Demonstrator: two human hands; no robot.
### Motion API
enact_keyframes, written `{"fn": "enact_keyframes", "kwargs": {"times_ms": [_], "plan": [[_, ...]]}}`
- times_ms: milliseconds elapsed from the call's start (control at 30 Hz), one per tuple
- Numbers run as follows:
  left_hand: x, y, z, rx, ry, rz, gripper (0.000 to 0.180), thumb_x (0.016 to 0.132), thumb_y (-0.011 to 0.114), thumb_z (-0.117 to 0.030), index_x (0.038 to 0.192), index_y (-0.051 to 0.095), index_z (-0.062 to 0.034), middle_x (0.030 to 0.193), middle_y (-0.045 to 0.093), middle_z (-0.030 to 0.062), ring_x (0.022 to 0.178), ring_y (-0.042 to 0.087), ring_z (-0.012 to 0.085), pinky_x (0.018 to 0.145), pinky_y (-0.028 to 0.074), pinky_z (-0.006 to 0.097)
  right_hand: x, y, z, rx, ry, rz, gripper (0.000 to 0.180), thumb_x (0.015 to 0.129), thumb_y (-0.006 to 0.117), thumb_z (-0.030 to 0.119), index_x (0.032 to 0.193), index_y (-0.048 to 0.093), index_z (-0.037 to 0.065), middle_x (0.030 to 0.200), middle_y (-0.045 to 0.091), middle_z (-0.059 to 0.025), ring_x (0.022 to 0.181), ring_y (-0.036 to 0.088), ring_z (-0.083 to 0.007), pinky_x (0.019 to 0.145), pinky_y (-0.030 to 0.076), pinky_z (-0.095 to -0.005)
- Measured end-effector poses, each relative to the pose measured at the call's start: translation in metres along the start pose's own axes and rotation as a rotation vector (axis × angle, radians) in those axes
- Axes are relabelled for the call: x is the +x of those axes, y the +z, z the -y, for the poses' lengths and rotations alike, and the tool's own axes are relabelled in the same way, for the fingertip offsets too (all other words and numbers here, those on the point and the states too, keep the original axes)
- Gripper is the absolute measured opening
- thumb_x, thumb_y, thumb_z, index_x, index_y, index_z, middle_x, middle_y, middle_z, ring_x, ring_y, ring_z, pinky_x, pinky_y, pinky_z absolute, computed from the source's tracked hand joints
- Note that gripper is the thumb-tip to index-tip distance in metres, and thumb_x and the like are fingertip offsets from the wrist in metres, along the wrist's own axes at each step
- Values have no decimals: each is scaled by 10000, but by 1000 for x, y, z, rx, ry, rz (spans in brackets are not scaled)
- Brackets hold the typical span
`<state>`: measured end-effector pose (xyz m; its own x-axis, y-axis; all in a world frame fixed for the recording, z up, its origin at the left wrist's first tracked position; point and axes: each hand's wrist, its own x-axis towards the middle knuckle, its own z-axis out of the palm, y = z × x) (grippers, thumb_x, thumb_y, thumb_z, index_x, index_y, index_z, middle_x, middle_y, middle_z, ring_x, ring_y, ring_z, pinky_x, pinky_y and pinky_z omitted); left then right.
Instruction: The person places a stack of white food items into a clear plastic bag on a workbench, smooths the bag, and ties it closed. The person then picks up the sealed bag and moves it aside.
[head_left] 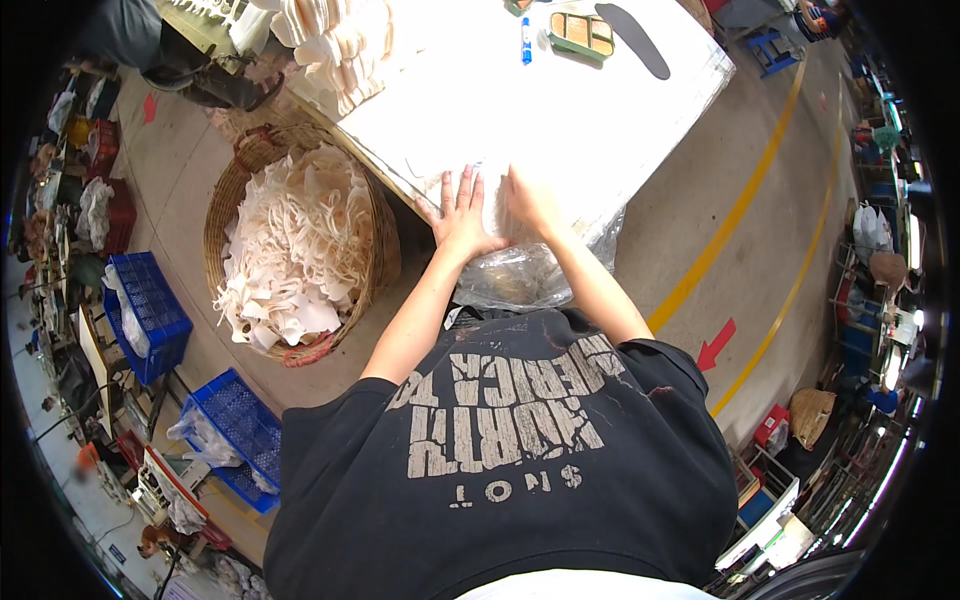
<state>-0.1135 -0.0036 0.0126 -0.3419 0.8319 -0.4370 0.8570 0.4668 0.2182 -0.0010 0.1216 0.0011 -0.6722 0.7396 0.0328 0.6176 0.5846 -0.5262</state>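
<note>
My left hand (461,218) lies flat with fingers spread at the near corner of the bright white table (500,110). Just right of it, my right hand (532,202) is closed, and whatever its fingers hold is hidden. A pale patch between the two hands is washed out by glare, so I cannot tell what it is. Crumpled clear plastic (515,278) hangs at the table's near edge, under my wrists. Farther off on the table lie a blue marker (526,42), a green tray with tan compartments (581,37) and a dark grey insole (637,40).
A wicker basket (385,235) full of cream scraps (290,240) stands left of the table. Stacked cream pieces (335,45) sit at its far left. Blue crates (235,430) stand on the floor at left. Another person's dark-clothed leg (200,70) shows at upper left.
</note>
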Motion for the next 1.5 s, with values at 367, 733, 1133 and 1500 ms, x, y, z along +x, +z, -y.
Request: {"fn": "enact_keyframes", "kwargs": {"times_ms": [367, 733, 1133, 1500], "plan": [[1, -5, -1, -24, 14, 10, 1474, 588, 794, -823, 1695, 79, -162, 1767, -124, 3, 1603, -185, 335, 1133, -33, 846, 4, 5, -7, -6, -60, -53, 178, 1008, 568, 146, 1113, 634, 18, 948, 708, -245, 835, 711, -411, 735, 558, -503], [-1, -8, -1, -21, -4, 25, 1522, 556, 784, -870, 1694, 51, -176, 1766, -119, 2, 1604, -168, 345, 1143, -27, 838, 28, 34, -5, -94, -118, 3, 224, 1024, 550, 173, 1152, 614, 1, 948, 703, -230, 841, 698, -405, 742, 548, -487], [-1, -8, 0, -25, 38, 29, 1506, 580, 795, -834, 1694, 33, -165, 1763, -140, 10, 1603, -179, 339, 1141, -51, 836, 30, 19, -8, 20, -95, -35, 154, 982, 562, 121, 1064, 620, 4, 881, 675, -242, 755, 675, -382, 692, 547, -450], [-25, -5, 5, 36, 125, -86, 1185, 760, 721, -765, 1651, 273, -124, 1753, 107, 84, 1611, -55, 364, 1124, -27, 849, -3, -4, -25, 96, 90, 97, 178, 973, 642, 172, 1058, 631, 16, 879, 686, -206, 782, 683, -353, 726, 544, -449]]}}
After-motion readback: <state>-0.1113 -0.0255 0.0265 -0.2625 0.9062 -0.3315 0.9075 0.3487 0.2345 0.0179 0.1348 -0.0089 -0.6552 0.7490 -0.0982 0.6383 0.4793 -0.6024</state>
